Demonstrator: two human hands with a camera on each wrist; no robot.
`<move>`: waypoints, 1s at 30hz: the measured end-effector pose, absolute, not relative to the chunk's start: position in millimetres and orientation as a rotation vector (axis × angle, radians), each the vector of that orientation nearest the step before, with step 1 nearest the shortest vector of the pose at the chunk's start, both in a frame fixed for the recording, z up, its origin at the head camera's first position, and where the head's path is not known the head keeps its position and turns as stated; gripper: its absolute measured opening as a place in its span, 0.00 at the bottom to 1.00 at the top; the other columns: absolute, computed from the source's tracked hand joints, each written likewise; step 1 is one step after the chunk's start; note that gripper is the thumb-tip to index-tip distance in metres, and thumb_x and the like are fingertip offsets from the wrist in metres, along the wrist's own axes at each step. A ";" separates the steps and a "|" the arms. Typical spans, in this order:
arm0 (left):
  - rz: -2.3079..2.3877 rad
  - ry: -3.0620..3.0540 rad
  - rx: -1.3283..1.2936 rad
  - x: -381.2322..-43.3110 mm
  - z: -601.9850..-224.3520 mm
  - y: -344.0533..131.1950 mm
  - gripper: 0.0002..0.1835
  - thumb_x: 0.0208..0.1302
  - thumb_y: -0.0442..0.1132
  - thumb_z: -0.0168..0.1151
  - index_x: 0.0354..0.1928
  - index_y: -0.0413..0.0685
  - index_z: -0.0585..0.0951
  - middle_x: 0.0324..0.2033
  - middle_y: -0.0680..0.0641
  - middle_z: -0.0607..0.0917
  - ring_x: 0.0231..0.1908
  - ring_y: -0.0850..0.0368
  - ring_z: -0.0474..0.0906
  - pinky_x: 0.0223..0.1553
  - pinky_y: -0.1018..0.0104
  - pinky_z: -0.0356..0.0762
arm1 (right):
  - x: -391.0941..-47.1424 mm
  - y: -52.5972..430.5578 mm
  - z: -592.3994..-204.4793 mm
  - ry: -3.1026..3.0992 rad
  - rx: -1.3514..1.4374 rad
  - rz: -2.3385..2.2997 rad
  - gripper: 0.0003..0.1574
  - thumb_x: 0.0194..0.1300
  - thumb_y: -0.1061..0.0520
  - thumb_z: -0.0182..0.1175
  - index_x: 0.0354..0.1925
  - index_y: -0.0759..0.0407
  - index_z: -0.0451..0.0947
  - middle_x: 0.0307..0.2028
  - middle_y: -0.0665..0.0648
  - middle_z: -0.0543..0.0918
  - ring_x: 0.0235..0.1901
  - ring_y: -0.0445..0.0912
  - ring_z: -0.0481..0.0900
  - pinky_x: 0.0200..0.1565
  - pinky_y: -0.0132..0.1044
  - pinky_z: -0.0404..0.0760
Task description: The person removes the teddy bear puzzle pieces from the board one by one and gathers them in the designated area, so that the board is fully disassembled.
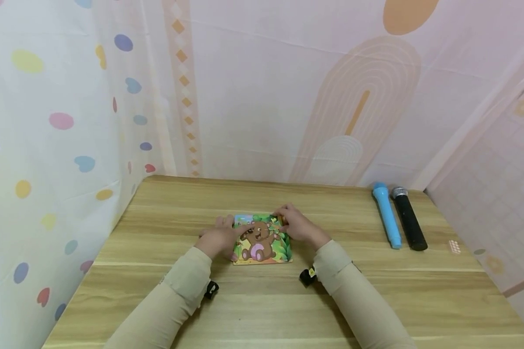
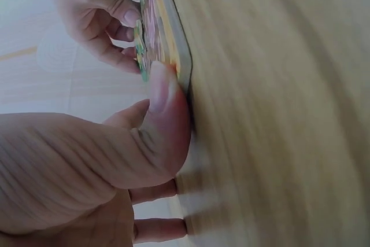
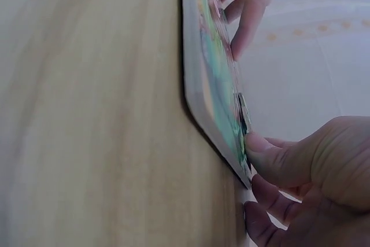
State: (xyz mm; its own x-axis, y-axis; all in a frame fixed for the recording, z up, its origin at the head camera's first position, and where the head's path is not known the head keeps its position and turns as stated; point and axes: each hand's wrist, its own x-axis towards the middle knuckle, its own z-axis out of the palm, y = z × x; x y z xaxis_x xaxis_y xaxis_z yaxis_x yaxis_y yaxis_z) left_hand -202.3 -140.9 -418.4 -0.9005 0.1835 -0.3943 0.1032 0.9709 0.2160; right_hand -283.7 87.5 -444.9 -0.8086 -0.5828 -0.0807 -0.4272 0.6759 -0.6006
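Observation:
A jigsaw puzzle board (image 1: pixel 266 263) with a brown bear picture lies flat on the wooden table. My left hand (image 1: pixel 220 240) rests at its left side, the index finger stretched over the bear and the thumb (image 2: pixel 167 125) against the board's near left edge. Its other fingers spread onto the table. At the board's far right corner, my right hand (image 1: pixel 299 225) pinches a small green puzzle piece (image 2: pixel 139 41) between thumb and fingers. In the right wrist view that piece (image 3: pixel 242 114) stands slightly tilted above the board's surface.
To the right on the table (image 1: pixel 253 310) lie a blue microphone (image 1: pixel 387 215) and a black microphone (image 1: pixel 410 220), side by side. A small pale dotted patch (image 1: pixel 454 246) is near the right edge. Patterned curtains (image 1: pixel 244 97) hang behind and at both sides.

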 end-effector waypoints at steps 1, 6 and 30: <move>0.268 2.697 0.206 -202.5 -418.8 -140.6 0.57 0.49 0.42 0.77 0.79 0.76 0.56 0.46 0.45 0.62 0.48 0.45 0.59 0.44 0.31 0.73 | -283.9 87.7 -445.2 2.627 -0.805 -0.840 0.28 0.69 0.71 0.61 0.66 0.65 0.73 0.57 0.62 0.70 0.49 0.50 0.73 0.53 0.44 0.77; 0.255 2.716 0.207 -203.1 -420.9 -139.9 0.58 0.50 0.44 0.77 0.81 0.63 0.54 0.49 0.44 0.64 0.49 0.45 0.59 0.44 0.30 0.74 | -284.8 89.8 -447.0 2.644 -0.765 -0.854 0.26 0.69 0.71 0.61 0.64 0.67 0.73 0.55 0.61 0.71 0.50 0.51 0.74 0.55 0.45 0.78; 0.311 2.712 0.173 -211.0 -426.6 -139.9 0.58 0.52 0.44 0.77 0.81 0.49 0.52 0.59 0.41 0.63 0.56 0.44 0.57 0.45 0.33 0.73 | -293.7 149.2 -443.3 2.676 -0.730 -0.958 0.26 0.67 0.71 0.62 0.63 0.69 0.73 0.57 0.64 0.74 0.51 0.54 0.75 0.54 0.49 0.77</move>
State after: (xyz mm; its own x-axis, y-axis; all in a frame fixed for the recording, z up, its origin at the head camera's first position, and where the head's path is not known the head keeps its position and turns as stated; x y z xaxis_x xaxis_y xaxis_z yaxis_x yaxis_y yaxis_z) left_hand -211.0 -139.9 -426.6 -0.9107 0.1656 -0.3784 0.0755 0.9674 0.2417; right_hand -293.7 149.2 -443.3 -0.8563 -0.5158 -0.0268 -0.3817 0.6669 -0.6400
